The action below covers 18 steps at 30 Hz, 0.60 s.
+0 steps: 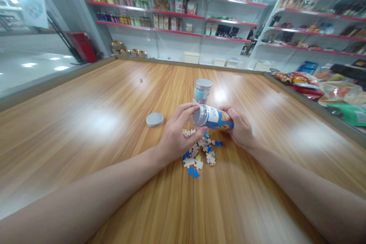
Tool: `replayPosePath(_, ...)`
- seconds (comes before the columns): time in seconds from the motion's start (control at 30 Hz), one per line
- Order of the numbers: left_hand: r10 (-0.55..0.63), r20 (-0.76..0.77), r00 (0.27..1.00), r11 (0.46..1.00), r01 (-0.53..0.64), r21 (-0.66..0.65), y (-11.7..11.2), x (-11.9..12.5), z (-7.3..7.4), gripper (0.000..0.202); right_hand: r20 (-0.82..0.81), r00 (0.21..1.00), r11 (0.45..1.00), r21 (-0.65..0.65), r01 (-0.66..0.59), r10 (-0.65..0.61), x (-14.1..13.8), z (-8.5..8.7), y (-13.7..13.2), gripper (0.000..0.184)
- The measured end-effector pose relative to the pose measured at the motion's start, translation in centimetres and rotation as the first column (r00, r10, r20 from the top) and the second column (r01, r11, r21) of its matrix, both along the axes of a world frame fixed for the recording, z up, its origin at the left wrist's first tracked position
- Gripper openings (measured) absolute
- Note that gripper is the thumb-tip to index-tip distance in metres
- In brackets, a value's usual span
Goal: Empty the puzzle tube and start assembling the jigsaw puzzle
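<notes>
A clear plastic jar (219, 118) with a blue printed label lies tipped on its side in the air, its uncovered mouth facing left. My right hand (241, 127) is wrapped round its base end. At the mouth end, my left hand (178, 131) curls round the rim, fingers above and thumb below. Under the jar, a loose heap of jigsaw puzzle pieces (197, 163) lies on the table, some blue, some with the pale side up; my left hand partly covers it. A round silver lid (154, 119) rests on the table to the left.
A second jar (202, 90) with a silver lid stands upright just behind my hands. The wooden table (114, 91) has a raised dark edge. Bagged snacks (314, 84) sit beyond its right edge, and stocked shelves (177, 11) line the back. A small object (141, 80) lies far left.
</notes>
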<state>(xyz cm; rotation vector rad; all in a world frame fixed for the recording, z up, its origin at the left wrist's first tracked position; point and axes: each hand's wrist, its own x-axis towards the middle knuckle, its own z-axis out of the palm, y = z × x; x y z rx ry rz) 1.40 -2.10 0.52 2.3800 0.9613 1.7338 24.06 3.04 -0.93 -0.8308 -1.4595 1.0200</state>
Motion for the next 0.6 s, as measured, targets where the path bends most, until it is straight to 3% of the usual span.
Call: replayPosePath(0.6, -0.028, 0.046, 0.999, 0.997, 0.031, -0.067, 0.04, -0.18, -0.14, 0.045, -0.022, 1.000, 1.000, -0.016, 0.004, -0.005, 0.06, -0.24, 0.17, 0.036)
